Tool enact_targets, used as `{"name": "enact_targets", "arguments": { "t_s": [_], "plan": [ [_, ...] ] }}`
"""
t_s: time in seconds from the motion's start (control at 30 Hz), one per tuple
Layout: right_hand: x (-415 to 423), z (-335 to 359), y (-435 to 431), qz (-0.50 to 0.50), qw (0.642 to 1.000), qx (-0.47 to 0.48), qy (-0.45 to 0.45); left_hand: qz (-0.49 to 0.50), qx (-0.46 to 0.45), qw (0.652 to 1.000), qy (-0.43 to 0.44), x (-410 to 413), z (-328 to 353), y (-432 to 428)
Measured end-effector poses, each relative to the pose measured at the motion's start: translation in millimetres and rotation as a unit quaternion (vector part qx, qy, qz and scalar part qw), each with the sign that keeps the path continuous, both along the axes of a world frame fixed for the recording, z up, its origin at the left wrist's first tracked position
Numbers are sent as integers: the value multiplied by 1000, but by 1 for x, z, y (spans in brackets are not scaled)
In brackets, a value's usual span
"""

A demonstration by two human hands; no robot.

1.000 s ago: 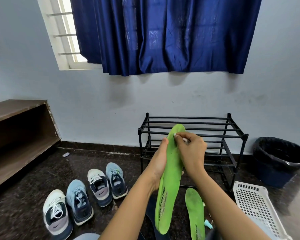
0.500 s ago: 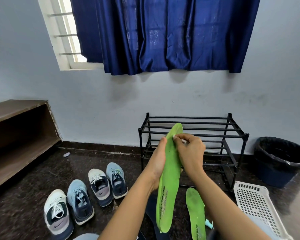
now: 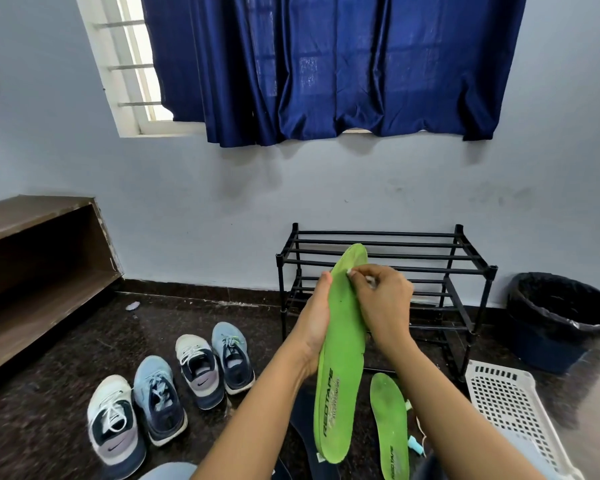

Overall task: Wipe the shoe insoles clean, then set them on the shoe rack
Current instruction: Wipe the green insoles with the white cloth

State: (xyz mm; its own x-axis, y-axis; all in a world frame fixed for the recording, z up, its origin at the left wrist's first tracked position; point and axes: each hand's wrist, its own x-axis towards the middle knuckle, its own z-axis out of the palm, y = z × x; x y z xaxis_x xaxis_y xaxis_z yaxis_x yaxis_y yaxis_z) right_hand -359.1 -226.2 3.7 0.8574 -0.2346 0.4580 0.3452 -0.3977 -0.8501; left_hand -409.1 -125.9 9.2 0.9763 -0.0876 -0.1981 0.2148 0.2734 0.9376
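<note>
A long green insole (image 3: 340,348) stands upright in front of me, toe end up. My left hand (image 3: 314,320) grips its left edge from behind. My right hand (image 3: 383,306) pinches a small white wipe (image 3: 350,271) against the insole's upper face. A second green insole (image 3: 390,424) lies flat on the dark floor below my right forearm. Behind my hands, against the wall, stands the black metal shoe rack (image 3: 465,268) with bare tiers.
Two pairs of sneakers (image 3: 168,389) sit on the floor at the left. A white perforated basket (image 3: 510,410) lies at the right, a dark lined bin (image 3: 561,320) beyond it. A brown wooden shelf (image 3: 32,271) runs along the left wall.
My right hand with the wipe has slid a little along the upper insole, and the insole has tilted slightly. The left hand keeps its grip.
</note>
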Motion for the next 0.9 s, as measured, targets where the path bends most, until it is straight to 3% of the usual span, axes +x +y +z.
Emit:
{"name": "enact_targets", "arguments": {
  "t_s": [0.27, 0.47, 0.7, 0.9],
  "plan": [
    [-13, -9, 5, 56, 990, -126, 6, 6, -1, 1000, 23, 4, -1, 5],
    [4, 0, -6, -10, 992, -121, 27, 1, 18, 1000, -1, 4, -5, -2],
    [-13, -2, -4, 85, 985, -153, 15, 6, -5, 1000, 20, 9, -6, 0],
    [3, 6, -12, 26, 993, -115, 25, 22, -2, 1000, 11, 9, -9, -7]
  ]
}}
